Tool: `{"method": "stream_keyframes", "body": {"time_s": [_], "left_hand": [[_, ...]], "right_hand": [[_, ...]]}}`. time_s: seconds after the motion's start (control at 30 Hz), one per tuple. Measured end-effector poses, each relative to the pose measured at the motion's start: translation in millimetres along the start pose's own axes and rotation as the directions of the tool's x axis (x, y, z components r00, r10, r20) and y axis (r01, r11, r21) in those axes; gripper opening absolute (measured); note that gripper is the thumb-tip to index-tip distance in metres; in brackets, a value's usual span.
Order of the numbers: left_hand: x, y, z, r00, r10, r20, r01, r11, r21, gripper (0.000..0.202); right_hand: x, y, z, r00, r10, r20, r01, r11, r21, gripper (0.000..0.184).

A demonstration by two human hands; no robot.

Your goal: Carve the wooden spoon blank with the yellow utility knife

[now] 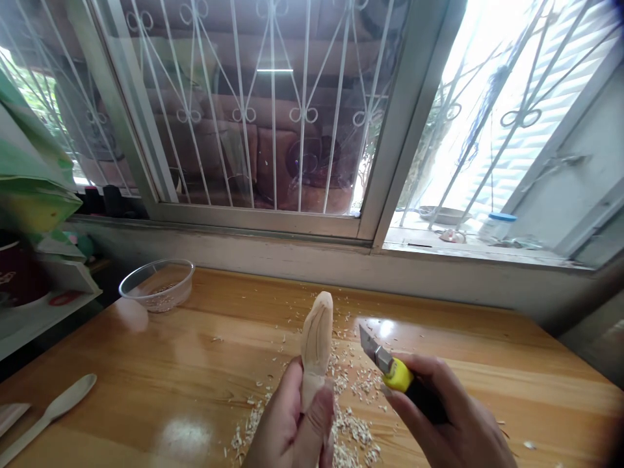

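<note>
My left hand (305, 419) is closed around the lower end of a pale wood carving (318, 335), held upright with its rounded top pointing away from me. Dark curved lines run down the carved face. To the right, my right hand (443, 409) grips a utility knife (400, 377) with a yellow collar and black handle. Its short blade points up and left, a small gap apart from the wood. Wood shavings (353, 429) lie on the table beneath and between both hands.
The glossy wooden table (195, 364) meets a wall below a barred window (273, 221). A clear plastic bowl (158, 286) stands at the back left. A wooden spoon (68, 396) lies at the left, near a white shelf (73, 299) holding a dark cup (19, 273).
</note>
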State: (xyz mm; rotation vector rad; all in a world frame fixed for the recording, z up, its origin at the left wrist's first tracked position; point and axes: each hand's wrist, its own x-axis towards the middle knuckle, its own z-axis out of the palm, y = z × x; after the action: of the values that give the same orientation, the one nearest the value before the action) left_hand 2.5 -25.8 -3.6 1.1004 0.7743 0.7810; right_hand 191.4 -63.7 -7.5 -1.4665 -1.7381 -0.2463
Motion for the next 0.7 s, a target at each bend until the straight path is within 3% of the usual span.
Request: {"method": "stream_keyframes", "body": {"time_s": [0.17, 0.3, 0.47, 0.6, 0.7], "left_hand": [[12.0, 7.7, -11.3, 0.999, -0.048, 0.006, 0.048, 0.996, -0.077, 0.051], [16.1, 4.3, -14.3, 0.999, -0.018, 0.039, 0.018, 1.0, 0.005, 0.046], [13.5, 4.0, -12.0, 0.996, -0.052, 0.067, 0.046, 0.996, 0.077, 0.052], [13.4, 7.2, -13.2, 0.988, -0.132, 0.076, 0.123, 0.987, 0.106, 0.053], [13.6, 4.7, -13.8, 0.991, -0.128, 0.037, 0.119, 0.975, 0.186, 0.057]], "right_hand": [[1.7, -0.6, 2.0, 0.977, 0.2, 0.072, -0.209, 0.967, 0.147, 0.023], [3.1, -1.3, 4.8, 0.907, 0.376, 0.189, -0.421, 0.812, 0.405, 0.028], [5.4, 6.0, 5.5, 0.845, 0.353, 0.402, -0.535, 0.566, 0.627, 0.033], [3.3, 6.4, 7.5, 0.787, 0.367, 0.495, -0.613, 0.386, 0.689, 0.034], [2.3, 2.6, 10.2, 0.756, 0.336, 0.562, -0.65, 0.284, 0.705, 0.042]]}}
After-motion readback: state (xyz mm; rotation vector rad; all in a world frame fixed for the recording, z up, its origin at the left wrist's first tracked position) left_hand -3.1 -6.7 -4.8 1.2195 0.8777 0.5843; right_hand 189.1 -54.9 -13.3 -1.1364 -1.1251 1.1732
